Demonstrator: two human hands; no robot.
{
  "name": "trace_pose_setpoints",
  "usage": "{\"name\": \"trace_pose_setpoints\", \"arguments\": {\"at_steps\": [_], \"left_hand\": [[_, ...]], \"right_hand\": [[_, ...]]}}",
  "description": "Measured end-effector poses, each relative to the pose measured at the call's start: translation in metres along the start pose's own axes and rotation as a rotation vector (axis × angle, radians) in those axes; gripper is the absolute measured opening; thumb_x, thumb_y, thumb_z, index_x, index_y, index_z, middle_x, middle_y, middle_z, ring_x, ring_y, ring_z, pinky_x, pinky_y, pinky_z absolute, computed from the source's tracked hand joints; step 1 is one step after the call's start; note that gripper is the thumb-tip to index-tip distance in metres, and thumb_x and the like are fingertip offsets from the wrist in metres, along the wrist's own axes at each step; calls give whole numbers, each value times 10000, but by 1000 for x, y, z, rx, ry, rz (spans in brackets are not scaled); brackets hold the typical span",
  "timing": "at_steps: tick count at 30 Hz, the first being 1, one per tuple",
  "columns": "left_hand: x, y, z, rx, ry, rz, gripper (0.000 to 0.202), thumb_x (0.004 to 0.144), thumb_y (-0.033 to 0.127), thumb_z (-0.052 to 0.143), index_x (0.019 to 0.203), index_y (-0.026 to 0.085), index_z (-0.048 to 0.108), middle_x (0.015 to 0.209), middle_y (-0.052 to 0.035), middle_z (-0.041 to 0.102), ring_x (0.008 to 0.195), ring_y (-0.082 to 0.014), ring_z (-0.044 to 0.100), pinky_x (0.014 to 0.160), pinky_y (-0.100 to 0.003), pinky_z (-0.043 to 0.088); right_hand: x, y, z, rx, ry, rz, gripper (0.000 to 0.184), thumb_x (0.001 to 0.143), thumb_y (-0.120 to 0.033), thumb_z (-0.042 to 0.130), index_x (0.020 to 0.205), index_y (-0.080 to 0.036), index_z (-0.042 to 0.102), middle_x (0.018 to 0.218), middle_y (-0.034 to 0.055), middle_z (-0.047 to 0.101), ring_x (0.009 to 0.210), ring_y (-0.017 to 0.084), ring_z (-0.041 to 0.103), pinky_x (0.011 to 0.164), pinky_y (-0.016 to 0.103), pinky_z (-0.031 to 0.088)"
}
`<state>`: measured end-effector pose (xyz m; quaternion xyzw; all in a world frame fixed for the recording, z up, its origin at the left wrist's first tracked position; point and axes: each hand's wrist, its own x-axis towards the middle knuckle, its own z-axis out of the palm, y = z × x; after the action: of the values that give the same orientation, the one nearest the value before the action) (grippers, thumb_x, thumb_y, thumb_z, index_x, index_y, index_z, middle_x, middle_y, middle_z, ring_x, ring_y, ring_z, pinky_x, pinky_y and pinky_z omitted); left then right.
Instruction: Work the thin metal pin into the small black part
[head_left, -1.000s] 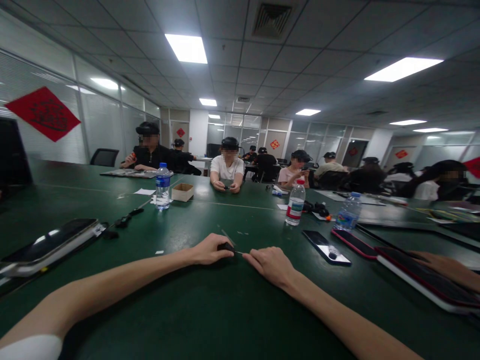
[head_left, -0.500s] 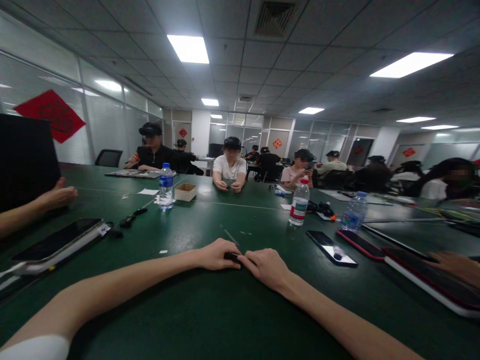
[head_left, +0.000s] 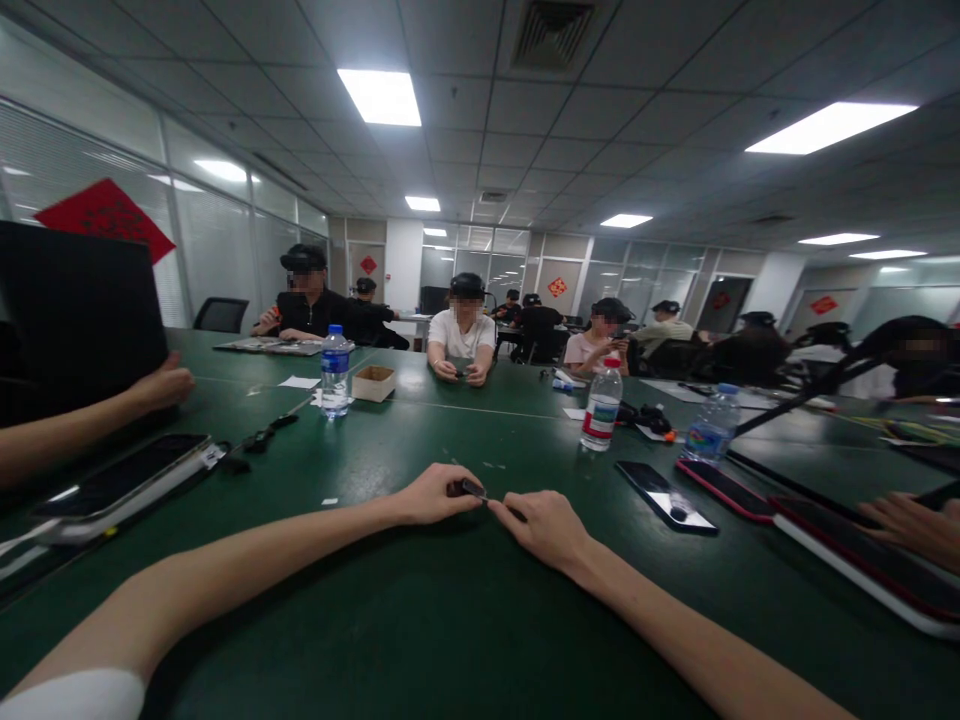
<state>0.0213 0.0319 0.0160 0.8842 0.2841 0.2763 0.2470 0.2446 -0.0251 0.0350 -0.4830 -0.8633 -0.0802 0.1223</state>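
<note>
Just above the green table (head_left: pixel 390 610), my left hand (head_left: pixel 435 494) is closed on a small dark object with a shiny, metallic-looking end (head_left: pixel 471 488). That end points toward my right hand (head_left: pixel 544 525), and its exact kind is too small to tell. My right hand is closed too, with thumb and curled fingers close to the object's tip. A dark spot shows under its fingers; whether that is a held piece or shadow I cannot make out. A narrow gap separates the two hands.
To the right lie a phone (head_left: pixel 666 497) and a red-edged phone (head_left: pixel 724 490), with two bottles (head_left: pixel 601 408) behind. Ahead stand a blue-capped bottle (head_left: pixel 334 372) and a small open box (head_left: pixel 373 384). Another phone (head_left: pixel 124 478) lies left. Other people's hands (head_left: pixel 161 385) rest at both sides.
My hands have drawn slightly apart, the right one shifting right. More of the dark object and its shiny end now shows. At left, a neighbour's hand and a black panel have moved right.
</note>
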Motion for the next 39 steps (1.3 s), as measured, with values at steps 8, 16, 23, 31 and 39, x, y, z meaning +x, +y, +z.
{"name": "trace_pose_setpoints", "arguments": {"at_steps": [8,16,23,31,39], "left_hand": [[0,4,-3,-26,-8,-26,333,889,372,544,1171,210,614,1090,-46,642,852,-148,582,732,-247,455],[0,0,-2,-26,10,-41,348,897,370,524,1195,209,604,1110,-52,642,833,-146,575,728,-252,447],[1,-3,0,-13,21,-36,344,901,373,522,1186,200,607,1090,-62,640,836,-148,580,735,-257,454],[1,-8,2,24,28,16,337,905,401,532,1168,206,610,986,-47,630,828,-144,568,730,-250,449],[1,-2,1,29,26,10,354,906,428,526,1160,198,618,970,-48,637,788,-136,563,696,-237,436]], "right_hand": [[0,1,1,27,4,87,563,981,-526,239,852,-211,687,749,32,700,646,153,637,633,237,440],[0,0,3,7,9,115,563,977,-532,249,851,-207,692,758,44,706,670,162,649,645,239,439],[1,2,7,-20,19,124,575,982,-529,231,869,-209,695,763,46,705,672,160,646,641,236,439],[-1,3,4,-36,8,100,549,984,-520,255,913,-202,696,811,47,699,703,150,631,648,233,431],[-1,2,6,-88,59,63,551,992,-505,247,860,-200,685,746,35,670,625,129,588,577,223,385]]}}
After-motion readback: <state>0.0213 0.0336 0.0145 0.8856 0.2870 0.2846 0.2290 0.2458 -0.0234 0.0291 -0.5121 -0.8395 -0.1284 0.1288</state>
